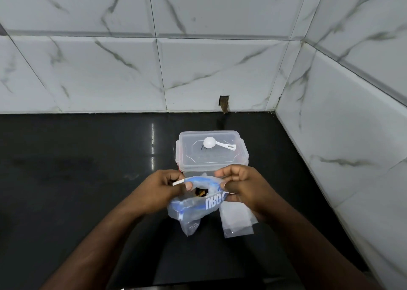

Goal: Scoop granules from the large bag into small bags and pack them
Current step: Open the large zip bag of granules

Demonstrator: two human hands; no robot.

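I hold a blue and clear plastic bag (193, 206) upright over the black counter. My left hand (163, 188) pinches its top edge on the left, and my right hand (240, 186) pinches the top edge on the right, so the mouth gapes and something dark shows inside. Small clear bags (237, 223) lie flat on the counter under my right wrist. A white scoop (211, 142) rests on the lid of a clear plastic box (212, 155) just behind the bag.
The black glossy counter (77, 168) stretches left and towards me. Marble-patterned tiled walls (198, 69) close off the back and the right side, meeting in a corner at the far right.
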